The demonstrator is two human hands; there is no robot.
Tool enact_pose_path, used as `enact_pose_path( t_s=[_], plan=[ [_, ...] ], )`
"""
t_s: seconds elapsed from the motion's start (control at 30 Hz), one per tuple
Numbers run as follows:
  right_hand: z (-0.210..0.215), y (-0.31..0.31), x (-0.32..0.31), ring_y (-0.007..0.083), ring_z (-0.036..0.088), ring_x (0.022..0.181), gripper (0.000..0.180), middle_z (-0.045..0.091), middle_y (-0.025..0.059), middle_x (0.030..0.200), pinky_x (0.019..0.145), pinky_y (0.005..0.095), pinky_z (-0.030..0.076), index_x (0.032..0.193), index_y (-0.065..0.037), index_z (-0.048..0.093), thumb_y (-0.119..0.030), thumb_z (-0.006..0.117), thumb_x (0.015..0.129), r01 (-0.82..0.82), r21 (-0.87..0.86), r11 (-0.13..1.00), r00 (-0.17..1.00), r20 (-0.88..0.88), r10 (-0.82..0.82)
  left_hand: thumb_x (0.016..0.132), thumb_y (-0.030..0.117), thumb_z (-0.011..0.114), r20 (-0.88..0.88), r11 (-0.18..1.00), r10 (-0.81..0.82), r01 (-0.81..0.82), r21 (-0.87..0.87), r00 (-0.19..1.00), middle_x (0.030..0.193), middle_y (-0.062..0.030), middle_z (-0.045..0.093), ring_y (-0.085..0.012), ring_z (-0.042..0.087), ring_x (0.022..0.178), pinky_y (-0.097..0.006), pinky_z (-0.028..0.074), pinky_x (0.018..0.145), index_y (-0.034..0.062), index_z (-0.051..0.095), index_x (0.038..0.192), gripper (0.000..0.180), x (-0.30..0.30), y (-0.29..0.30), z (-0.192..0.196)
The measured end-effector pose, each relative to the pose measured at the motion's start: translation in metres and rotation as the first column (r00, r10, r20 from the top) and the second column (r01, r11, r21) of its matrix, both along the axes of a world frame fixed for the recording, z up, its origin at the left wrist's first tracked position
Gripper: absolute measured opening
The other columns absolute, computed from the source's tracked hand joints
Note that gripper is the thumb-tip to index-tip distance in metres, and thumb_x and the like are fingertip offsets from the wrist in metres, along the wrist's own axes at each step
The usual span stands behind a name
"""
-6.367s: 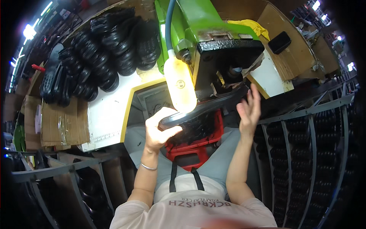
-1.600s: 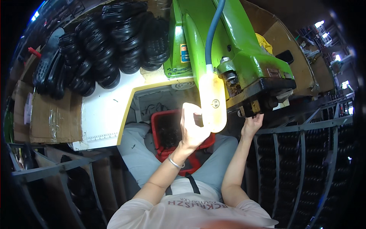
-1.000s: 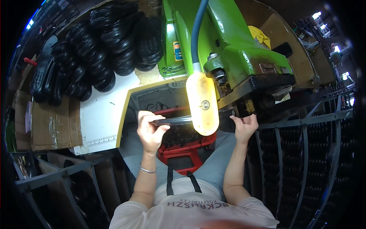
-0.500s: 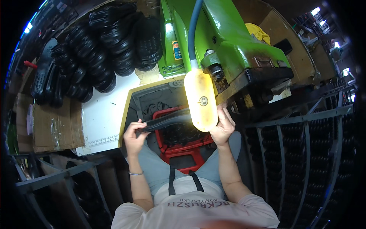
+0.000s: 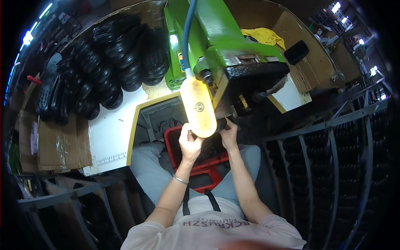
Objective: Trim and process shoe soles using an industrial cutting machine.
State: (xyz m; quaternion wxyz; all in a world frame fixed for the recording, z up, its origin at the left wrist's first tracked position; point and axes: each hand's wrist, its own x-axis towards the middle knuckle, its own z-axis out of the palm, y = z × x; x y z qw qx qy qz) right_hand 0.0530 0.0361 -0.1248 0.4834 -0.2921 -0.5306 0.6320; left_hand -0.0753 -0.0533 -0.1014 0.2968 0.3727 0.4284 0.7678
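My left hand is closed just below the glowing lamp, thumb and fingers pinched together. My right hand is closed too, under the dark working head of the green machine. Between them they hold a long, thin black shoe sole, largely hidden now by the lamp and the machine head. Its far end cannot be made out. Beneath my hands, between my knees, stands a red plastic basket with dark scraps in it.
Stacks of black soles cover the white table at the left, beside a cardboard box. Metal racks filled with black soles flank me. A yellow cloth lies behind the machine.
My left hand has moved right and in toward the lamp, and my right hand slightly left. The sole went from plain view to mostly hidden near the machine. My view has shifted rightward.
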Motion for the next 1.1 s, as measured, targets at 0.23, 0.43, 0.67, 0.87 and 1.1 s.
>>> enact_pose_path(
  t_s=[0.23,0.43,0.67,0.87,1.1],
  plan=[
    [-0.062,-0.006,0.040,0.0187,0.059,0.102,0.044,0.061,0.0100,0.109,0.094,0.0328,0.046,0.118,0.002,0.053,0.013,0.062,0.076,0.025,-0.377,0.926,0.944,-0.297,-0.146,0.078,0.001,0.076,0.213,0.998,-0.045,0.055,-0.041,0.976,0.108,-0.0053,0.060,-0.0148,0.058,0.099,-0.029,0.046,0.092,0.0027,0.053,0.110,0.040,0.022,0.005,0.015],
    [0.035,0.013,0.091,0.0168,0.058,0.097,0.050,0.058,0.0054,0.105,0.085,0.0294,0.048,0.113,-0.001,0.063,0.007,0.077,0.067,0.420,0.040,0.906,0.899,0.114,-0.422,0.075,0.002,0.079,0.104,0.991,-0.071,0.082,-0.109,0.992,0.106,-0.0054,0.061,-0.0153,0.059,0.098,-0.030,0.047,0.092,0.0018,0.054,0.112,0.045,0.020,0.002,0.027],
    [0.144,0.001,0.086,0.0162,0.056,0.086,0.055,0.052,0.0038,0.095,0.077,0.0268,0.047,0.110,-0.002,0.066,0.002,0.084,0.059,0.325,0.525,0.787,0.780,0.322,-0.537,0.069,0.007,0.085,0.219,1.000,0.014,-0.009,-0.026,0.976,0.109,-0.0062,0.059,-0.0155,0.059,0.097,-0.030,0.048,0.091,0.0036,0.052,0.111,0.054,-0.019,-0.022,0.041],
    [0.123,-0.002,0.050,0.0187,0.051,0.098,0.056,0.052,0.0076,0.103,0.088,0.0313,0.044,0.107,0.001,0.062,0.002,0.084,0.056,0.227,0.506,0.832,0.911,0.191,-0.365,0.076,0.004,0.077,0.192,0.992,-0.023,-0.001,0.124,0.981,0.112,-0.0114,0.059,-0.0264,0.060,0.107,-0.039,0.051,0.093,0.0031,0.048,0.115,0.048,-0.049,-0.043,0.057],
    [0.085,0.024,0.104,0.0188,0.058,0.099,0.049,0.051,0.0066,0.112,0.092,0.0311,0.047,0.108,-0.002,0.058,0.006,0.080,0.064,0.358,0.230,0.905,0.930,0.001,-0.368,0.074,0.028,0.082,0.262,0.979,-0.202,0.184,0.092,0.944,0.112,-0.0116,0.057,-0.0210,0.058,0.108,-0.034,0.048,0.095,0.0013,0.047,0.117,0.062,-0.001,-0.020,0.065]
  ],
)
